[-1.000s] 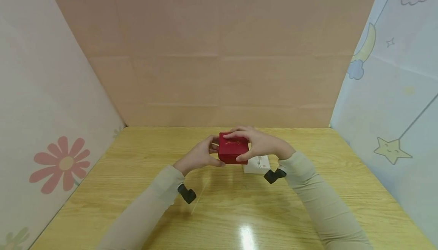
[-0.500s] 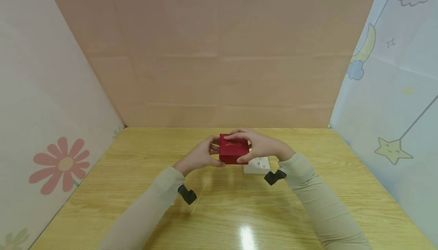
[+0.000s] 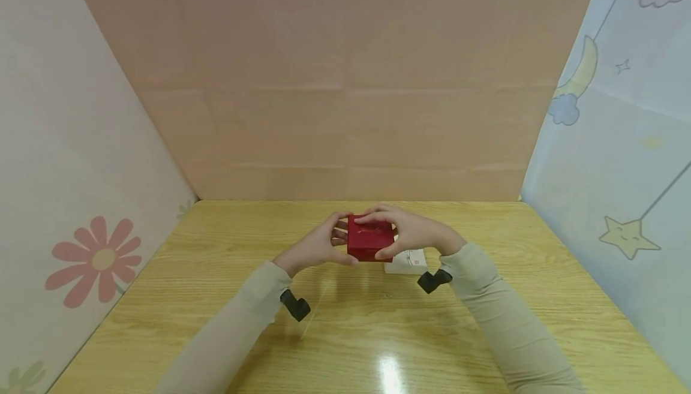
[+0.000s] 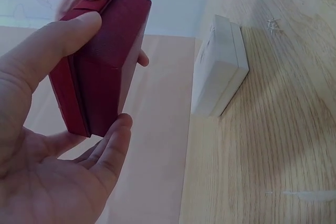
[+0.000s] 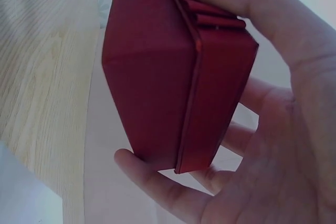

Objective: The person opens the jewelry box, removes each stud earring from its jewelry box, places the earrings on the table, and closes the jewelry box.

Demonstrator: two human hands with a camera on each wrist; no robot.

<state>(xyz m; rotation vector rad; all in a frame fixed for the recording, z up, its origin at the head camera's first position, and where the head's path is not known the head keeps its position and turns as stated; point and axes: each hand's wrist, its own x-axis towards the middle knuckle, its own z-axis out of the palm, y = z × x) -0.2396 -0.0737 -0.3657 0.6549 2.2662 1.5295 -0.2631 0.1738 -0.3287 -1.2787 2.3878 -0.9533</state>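
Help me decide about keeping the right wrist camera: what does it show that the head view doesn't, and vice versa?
Only the right wrist view shows the folded red ribbon-like strip on the red cuboid box.
Only the head view shows the white rectangular box, the gold lettering on the red box and the pink-petalled flower drawing.
Both show the red box, the right hand holding it and the wood-grained tabletop.

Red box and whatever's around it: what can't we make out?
Red box inside: all views, hidden by its walls.
Gold marking: head, too small to read.
Ribbon: right wrist, partly under the right hand and cut off by the top edge.
White box: head, partly behind the red box and right hand.
Pale bits: left wrist, too small to identify.
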